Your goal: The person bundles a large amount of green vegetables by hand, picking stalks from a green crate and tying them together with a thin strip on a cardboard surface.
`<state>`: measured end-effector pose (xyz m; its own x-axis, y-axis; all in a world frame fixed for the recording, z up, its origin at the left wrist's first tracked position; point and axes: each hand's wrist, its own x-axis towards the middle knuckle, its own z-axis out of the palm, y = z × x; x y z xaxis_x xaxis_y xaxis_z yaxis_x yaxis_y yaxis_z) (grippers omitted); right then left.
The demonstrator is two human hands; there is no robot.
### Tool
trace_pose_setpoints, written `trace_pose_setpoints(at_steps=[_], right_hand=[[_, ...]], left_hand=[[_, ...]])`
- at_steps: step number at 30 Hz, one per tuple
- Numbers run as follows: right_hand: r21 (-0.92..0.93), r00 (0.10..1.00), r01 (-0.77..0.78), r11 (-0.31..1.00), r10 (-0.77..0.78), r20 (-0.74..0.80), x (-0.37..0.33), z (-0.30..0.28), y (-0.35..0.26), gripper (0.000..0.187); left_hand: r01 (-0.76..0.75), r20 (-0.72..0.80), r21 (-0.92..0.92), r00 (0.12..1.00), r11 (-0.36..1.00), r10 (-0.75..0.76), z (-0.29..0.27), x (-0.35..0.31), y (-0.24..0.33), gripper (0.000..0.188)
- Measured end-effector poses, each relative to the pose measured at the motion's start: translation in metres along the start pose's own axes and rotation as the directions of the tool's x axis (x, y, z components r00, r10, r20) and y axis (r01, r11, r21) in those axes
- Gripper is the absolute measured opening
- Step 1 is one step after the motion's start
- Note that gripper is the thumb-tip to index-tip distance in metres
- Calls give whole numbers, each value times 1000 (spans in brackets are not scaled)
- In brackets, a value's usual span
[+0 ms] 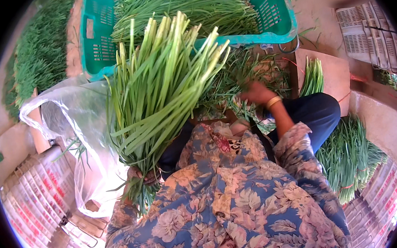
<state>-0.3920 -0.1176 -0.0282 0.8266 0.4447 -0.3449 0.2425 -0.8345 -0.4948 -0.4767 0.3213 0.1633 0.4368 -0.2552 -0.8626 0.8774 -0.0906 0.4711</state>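
A thick bunch of Chinese chives [163, 85] stands tilted at my left, its pale cut ends up and spread. My left hand [144, 174] is closed round its leafy lower part. Over a mat of loose chive scraps [225, 83] reaches my right hand [257, 93], a yellow bangle on the wrist. Motion smears its fingers, so I cannot make out whether they hold anything. Just beyond the bunch, a green plastic crate [96, 46] holds many chives laid flat.
A clear plastic bag [87, 145] lies left of the bunch. To the right, a small chive bundle [313, 76] rests on a brown board [338, 75]. More chives lie at far left [44, 56] and lower right [350, 152]. White crates [42, 190] are stacked at the sides.
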Motion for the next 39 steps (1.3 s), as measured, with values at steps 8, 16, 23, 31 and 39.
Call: trace_pose_setpoints(at_steps=[8,16,23,31,39], right_hand=[[313,689,12,950,219,-691,20,-151,-111,17],[60,973,109,992,-94,-209,83,-141,-137,28],[22,847,-39,999,44,-529,55,-127,-79,17],[-342,971,-237,909,212,-109,10,-88,-48,11],[95,847,267,959,-187,-497,51,-160,-136,23]], left_hand=[[-8,-6,-7,1000,1000,8,-2,-4,-9,26],[-1,19,14,1000,1000,1,0,-4,-4,25],[8,20,2,1000,1000,-8,-4,-3,-7,25],[2,33,-12,999,1000,-2,-3,-4,-7,24],[7,43,-18,999,1000,-6,-3,-7,-8,24]])
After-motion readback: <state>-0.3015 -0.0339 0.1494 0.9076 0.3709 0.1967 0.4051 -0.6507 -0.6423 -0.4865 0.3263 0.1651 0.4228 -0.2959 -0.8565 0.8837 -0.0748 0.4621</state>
